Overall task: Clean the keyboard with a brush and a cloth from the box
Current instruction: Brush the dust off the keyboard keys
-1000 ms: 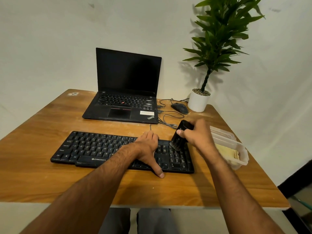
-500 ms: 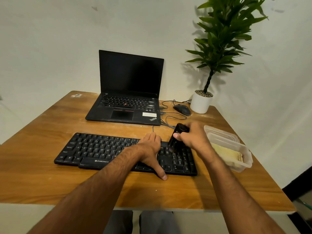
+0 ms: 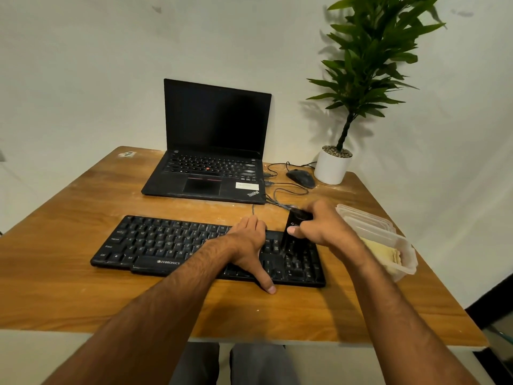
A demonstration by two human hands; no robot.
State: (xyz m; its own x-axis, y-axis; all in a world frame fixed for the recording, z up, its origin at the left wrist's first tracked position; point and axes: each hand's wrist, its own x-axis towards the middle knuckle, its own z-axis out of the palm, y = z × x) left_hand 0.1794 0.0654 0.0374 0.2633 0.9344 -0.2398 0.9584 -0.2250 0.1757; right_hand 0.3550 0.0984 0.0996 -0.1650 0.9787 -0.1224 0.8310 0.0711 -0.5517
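Note:
A black keyboard (image 3: pixel 166 245) lies across the wooden table (image 3: pixel 69 295). My left hand (image 3: pixel 248 245) rests flat on its right half, fingers over the far keys and thumb stretched down past the front edge. My right hand (image 3: pixel 324 226) grips a black brush (image 3: pixel 294 229), held upright with its bristles down on the keys near the keyboard's right end. To the right stands a clear plastic box (image 3: pixel 402 254) with a yellowish cloth (image 3: pixel 383 252) inside; its lid (image 3: pixel 366 218) lies behind it.
An open black laptop (image 3: pixel 213 151) sits behind the keyboard with a dark screen. A black mouse (image 3: pixel 301 177) and loose cables (image 3: pixel 280 193) lie to its right. A potted plant (image 3: pixel 333 165) stands at the table's far right corner.
My right hand has shifted the brush slightly over the right-end keys. My left hand has stayed on the keyboard. The camera view drifted a little.

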